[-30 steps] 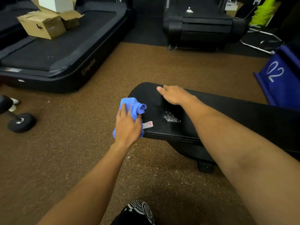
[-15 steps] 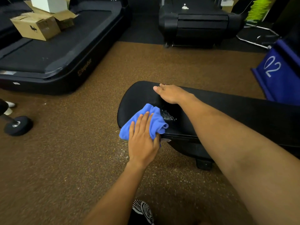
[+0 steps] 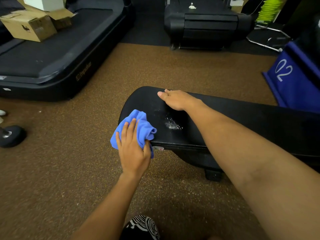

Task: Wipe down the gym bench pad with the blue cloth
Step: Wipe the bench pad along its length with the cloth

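The black gym bench pad (image 3: 242, 122) runs from the centre to the right edge, and a whitish wet smear (image 3: 173, 125) lies near its rounded left end. My left hand (image 3: 133, 149) presses the bunched blue cloth (image 3: 136, 125) onto the pad's near-left corner. Its fingers are spread on top and the thumb is tucked into the folds. Part of the cloth hangs over the pad's edge. My right hand (image 3: 174, 99) rests flat on the far side of the pad, fingers straight, beyond the smear.
A black treadmill (image 3: 57, 66) carrying cardboard boxes (image 3: 29, 26) stands at the far left, and another machine (image 3: 206, 25) at the back. A dumbbell (image 3: 10, 135) lies on the brown floor at left. A blue box marked 02 (image 3: 294, 80) stands behind the bench.
My left hand swept the cloth from the bench's near edge rightwards onto the pad over the smear, then back left to the near corner, uncovering the smear. My right hand stayed put.
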`<state>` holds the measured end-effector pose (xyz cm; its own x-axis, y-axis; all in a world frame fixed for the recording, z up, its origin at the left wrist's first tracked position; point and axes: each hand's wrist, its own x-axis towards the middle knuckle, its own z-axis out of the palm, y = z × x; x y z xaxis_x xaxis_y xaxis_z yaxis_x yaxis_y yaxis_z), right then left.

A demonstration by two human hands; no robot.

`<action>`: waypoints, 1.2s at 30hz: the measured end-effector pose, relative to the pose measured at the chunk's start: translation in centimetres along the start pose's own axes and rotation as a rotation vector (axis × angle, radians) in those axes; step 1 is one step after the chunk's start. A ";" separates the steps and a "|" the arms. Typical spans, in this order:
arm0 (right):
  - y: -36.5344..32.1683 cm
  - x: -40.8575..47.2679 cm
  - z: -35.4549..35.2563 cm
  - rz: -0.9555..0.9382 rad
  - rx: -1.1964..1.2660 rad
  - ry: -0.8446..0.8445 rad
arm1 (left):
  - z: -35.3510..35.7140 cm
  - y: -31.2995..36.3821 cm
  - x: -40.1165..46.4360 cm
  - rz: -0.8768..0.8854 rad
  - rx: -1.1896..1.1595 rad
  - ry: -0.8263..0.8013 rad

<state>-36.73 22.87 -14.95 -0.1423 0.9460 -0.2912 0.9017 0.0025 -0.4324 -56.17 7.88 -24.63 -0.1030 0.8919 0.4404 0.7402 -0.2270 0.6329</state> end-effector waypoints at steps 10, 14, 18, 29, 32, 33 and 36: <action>-0.6 0.2 -0.1 0.047 0.006 0.006 | 3.5 4.3 -2.8 0.015 0.138 -0.112; -0.9 0.0 -0.1 0.059 0.025 0.011 | 4.7 6.8 -3.8 0.041 0.169 -0.195; -0.5 0.0 0.1 0.083 0.091 0.031 | 5.7 8.1 -4.4 0.036 0.186 -0.221; -2.7 -3.6 -2.0 -0.156 0.095 0.429 | -2.4 7.9 1.7 -0.142 -0.330 -0.700; -5.0 -7.3 -0.7 -0.155 0.108 0.472 | -2.9 6.3 5.2 -0.381 -0.546 -0.421; -5.5 -8.8 0.3 -0.166 0.093 0.450 | -2.8 5.5 6.2 -0.458 -0.598 -0.371; -6.6 -13.1 5.2 -0.126 0.011 0.291 | -2.6 3.8 8.8 -0.593 -0.723 -0.259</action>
<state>-42.91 8.75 -12.75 -0.1285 0.9915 0.0213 0.8798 0.1239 -0.4588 -56.03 13.81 -16.72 -0.1141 0.9778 -0.1755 0.0190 0.1788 0.9837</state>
